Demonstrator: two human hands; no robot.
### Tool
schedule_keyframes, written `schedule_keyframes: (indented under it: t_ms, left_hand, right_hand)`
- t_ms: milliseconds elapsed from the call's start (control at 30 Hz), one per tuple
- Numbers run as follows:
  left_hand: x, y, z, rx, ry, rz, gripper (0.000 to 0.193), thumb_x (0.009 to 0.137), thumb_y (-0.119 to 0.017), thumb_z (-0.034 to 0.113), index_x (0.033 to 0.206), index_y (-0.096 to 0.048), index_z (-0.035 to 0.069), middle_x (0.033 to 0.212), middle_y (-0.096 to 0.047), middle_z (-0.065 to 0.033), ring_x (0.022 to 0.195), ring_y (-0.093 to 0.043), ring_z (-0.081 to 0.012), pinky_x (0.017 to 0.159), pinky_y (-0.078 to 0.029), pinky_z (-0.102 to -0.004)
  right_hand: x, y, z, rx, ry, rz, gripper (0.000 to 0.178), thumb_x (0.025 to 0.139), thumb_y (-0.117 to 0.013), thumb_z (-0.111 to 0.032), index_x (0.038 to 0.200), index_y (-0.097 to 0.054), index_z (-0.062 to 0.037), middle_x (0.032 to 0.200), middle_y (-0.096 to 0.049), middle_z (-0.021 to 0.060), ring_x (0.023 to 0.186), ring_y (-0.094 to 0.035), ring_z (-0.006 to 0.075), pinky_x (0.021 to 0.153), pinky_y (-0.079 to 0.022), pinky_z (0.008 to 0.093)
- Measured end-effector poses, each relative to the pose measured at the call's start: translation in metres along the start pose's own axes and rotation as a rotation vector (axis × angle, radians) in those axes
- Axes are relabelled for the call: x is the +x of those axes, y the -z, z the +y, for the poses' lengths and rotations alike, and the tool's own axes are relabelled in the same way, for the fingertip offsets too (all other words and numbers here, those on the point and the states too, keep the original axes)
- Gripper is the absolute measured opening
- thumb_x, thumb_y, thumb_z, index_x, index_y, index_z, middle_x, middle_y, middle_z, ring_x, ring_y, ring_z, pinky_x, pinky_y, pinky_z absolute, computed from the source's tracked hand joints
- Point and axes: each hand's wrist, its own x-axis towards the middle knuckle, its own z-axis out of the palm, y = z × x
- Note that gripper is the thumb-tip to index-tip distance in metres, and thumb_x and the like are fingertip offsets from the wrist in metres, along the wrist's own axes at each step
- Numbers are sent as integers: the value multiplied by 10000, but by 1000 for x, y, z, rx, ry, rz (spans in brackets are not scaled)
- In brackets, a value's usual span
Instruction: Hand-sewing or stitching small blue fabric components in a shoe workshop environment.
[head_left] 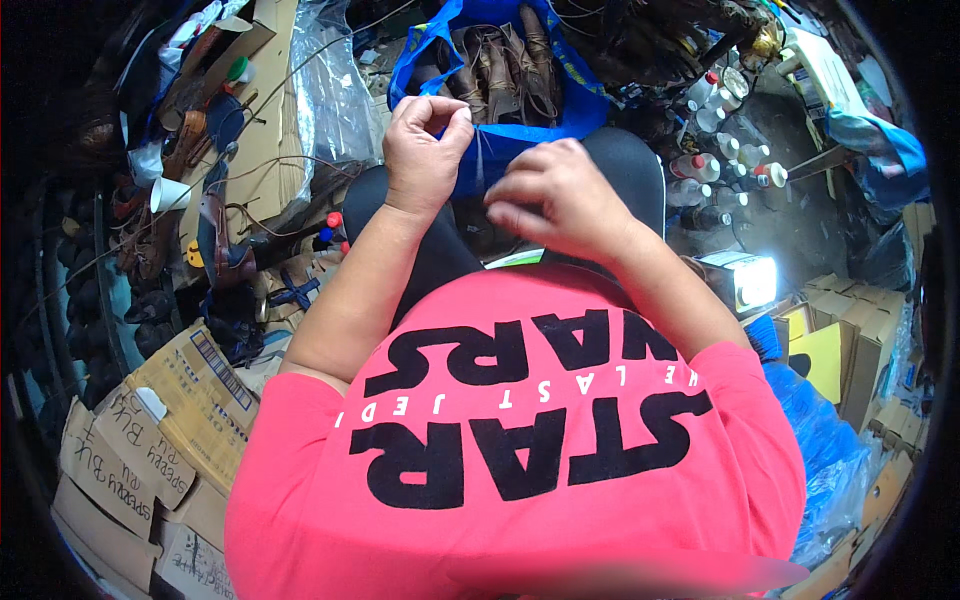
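Observation:
My left hand (428,155) is raised in front of me, thumb and forefinger pinched together. A faint, pale thread (478,150) seems to run down from those fingertips. Lower and to the right, my right hand (560,195) is closed, its fingers curled in and slightly blurred; whatever it may hold is hidden. Just beyond both hands an open blue bag (585,95) stands between or past my knees. Inside it are several brown leather pieces (500,70) that look like shoe parts.
Several bottles (700,167) with red and white caps stand at the right. A bright lamp (752,282) shines near my right elbow. Cardboard boxes (190,400) fill the lower left. Clear plastic (340,90) and brown straps lie at the upper left; blue plastic (820,440) sits at the right.

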Motion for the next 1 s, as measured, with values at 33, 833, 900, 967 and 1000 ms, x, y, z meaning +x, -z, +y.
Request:
schedule_keyframes:
  t_ms: [33,833,900,967,1000]
  left_hand:
    - [0,-1,-1,-1,-1,1,66,807,-609,35,869,-608,13,810,-606,-35,746,-566,-81,692,-452,-213]
    - [-11,-8,29,-685,208,-319,73,825,-587,38,888,-596,2,795,-628,-51,734,-585,-86,706,-473,-219]
    - [-11,-8,29,-701,223,-319,73,823,-589,39,885,-593,2,794,-627,-53,732,-586,-86,705,-474,-218]
    - [-11,-8,29,-717,237,-321,73,820,-592,39,883,-590,1,793,-627,-54,730,-586,-85,703,-475,-218]
    - [-11,-9,31,-708,218,-311,67,818,-593,41,873,-586,2,794,-627,-54,727,-584,-83,701,-475,-217]
  right_hand:
    - [-2,-2,-3,112,51,-86,222,763,-621,-340,790,-671,-125,813,-592,39,837,-552,224,777,-357,364]
    - [-1,-10,28,1724,-601,34,147,863,-536,-143,959,-553,-32,816,-564,14,663,-496,90,659,-421,228]
    - [0,-8,25,1690,-587,56,146,863,-541,-148,958,-555,-38,809,-561,4,673,-487,84,661,-414,224]
    - [1,-9,24,1655,-573,80,145,864,-546,-153,958,-556,-43,803,-557,-5,682,-477,79,663,-408,221]
    - [1,-13,24,1566,-503,129,148,867,-551,-174,948,-571,-52,790,-543,-21,689,-467,63,651,-391,204]
